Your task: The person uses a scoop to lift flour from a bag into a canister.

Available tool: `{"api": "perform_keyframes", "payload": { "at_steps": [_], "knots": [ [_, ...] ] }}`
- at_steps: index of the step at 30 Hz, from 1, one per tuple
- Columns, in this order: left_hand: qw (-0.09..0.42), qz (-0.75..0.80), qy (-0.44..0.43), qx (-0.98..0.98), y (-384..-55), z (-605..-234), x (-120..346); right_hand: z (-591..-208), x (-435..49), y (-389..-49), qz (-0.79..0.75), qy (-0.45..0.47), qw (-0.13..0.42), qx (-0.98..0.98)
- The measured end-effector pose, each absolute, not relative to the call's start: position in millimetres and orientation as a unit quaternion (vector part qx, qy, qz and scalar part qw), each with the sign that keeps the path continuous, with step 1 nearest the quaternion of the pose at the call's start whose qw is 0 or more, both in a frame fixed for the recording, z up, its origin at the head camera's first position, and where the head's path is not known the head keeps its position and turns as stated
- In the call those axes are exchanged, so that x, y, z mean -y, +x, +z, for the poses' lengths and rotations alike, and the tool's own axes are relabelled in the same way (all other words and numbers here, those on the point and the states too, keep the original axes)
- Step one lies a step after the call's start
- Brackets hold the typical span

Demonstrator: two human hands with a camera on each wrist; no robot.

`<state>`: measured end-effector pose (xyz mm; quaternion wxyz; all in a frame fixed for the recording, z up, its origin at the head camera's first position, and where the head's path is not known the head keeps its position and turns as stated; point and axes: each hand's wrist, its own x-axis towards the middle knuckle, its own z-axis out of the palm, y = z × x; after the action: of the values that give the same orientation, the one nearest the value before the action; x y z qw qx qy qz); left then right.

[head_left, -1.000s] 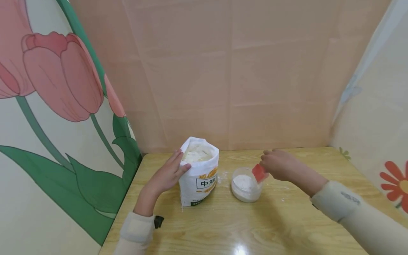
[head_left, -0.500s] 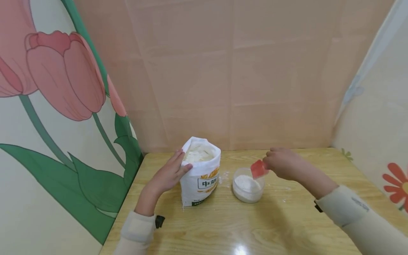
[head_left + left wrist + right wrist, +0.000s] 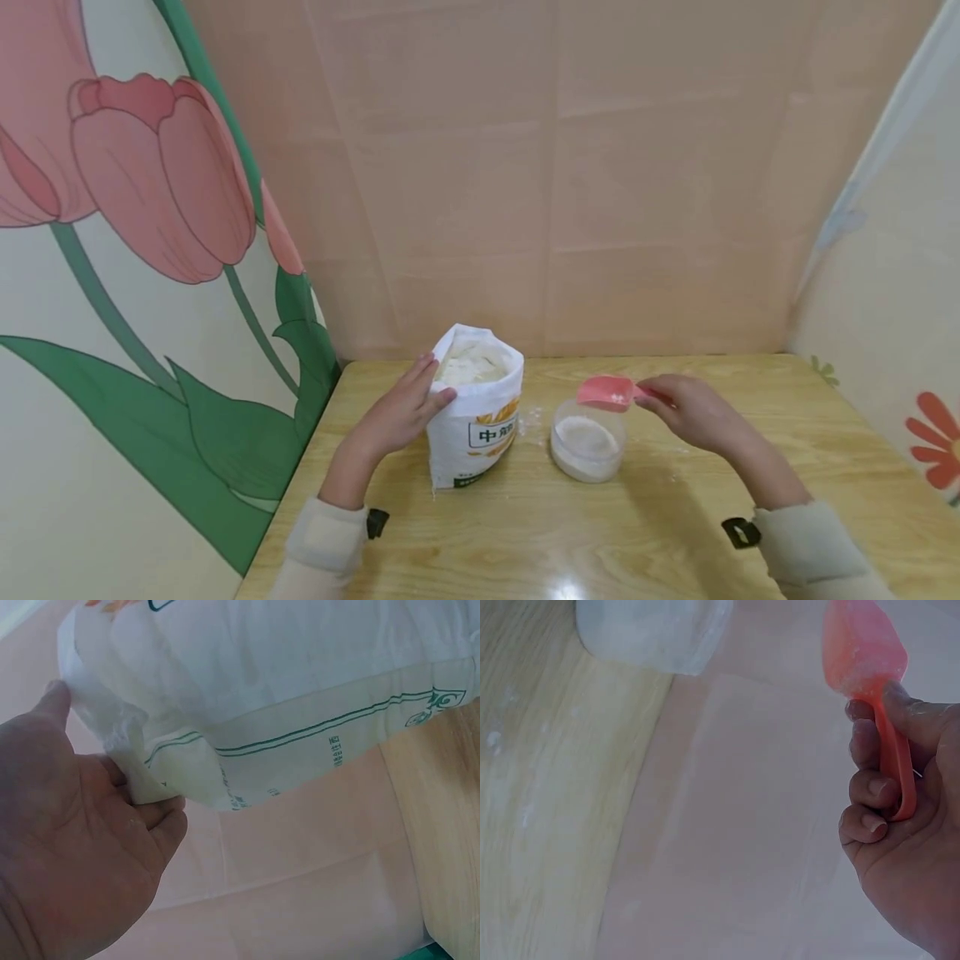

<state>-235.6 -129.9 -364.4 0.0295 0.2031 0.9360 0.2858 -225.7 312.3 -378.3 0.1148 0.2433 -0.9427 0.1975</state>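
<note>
A white flour bag with its top rolled down stands upright, left of the table's middle, with white flour inside. My left hand holds it at the left of its rim, thumb toward the front; the left wrist view shows fingers curled at the bag's edge. My right hand grips the handle of a pink scoop, fingers wrapped round it in the right wrist view. Traces of flour cling to the scoop's bowl. Below the scoop stands a clear round container with flour in it.
Spilled flour marks the wooden table between bag and container. A pinkish sheet hangs behind the table's far edge. Walls with painted flowers stand at both sides.
The right hand has turned and the scoop has tipped from facing down to nearly level, rising slightly over the container. The left hand keeps its place on the bag.
</note>
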Motion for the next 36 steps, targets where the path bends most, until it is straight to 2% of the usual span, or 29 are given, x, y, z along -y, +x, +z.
{"api": "perform_keyframes", "payload": {
  "at_steps": [6,12,17,28,36],
  "knots": [
    [0.029,0.280,0.201,-0.938,-235.9,-363.5,127.7,-352.6,-291.5,-227.5,0.208,0.282,0.157,0.923],
    [0.028,0.280,0.197,-0.939,-235.5,-362.3,129.1,-309.4,-257.0,-234.1,0.196,0.310,0.169,0.915],
    [0.032,0.280,0.200,-0.938,-235.6,-361.9,127.6,-296.7,-238.6,-246.1,0.185,0.318,0.172,0.914],
    [0.035,0.277,0.190,-0.941,-235.1,-363.3,130.2,-287.4,-189.2,-262.1,0.162,0.347,0.103,0.918],
    [0.029,0.286,0.196,-0.937,-236.1,-363.7,128.9,-280.6,-142.8,-271.0,0.059,0.369,0.049,0.926]
  ]
}}
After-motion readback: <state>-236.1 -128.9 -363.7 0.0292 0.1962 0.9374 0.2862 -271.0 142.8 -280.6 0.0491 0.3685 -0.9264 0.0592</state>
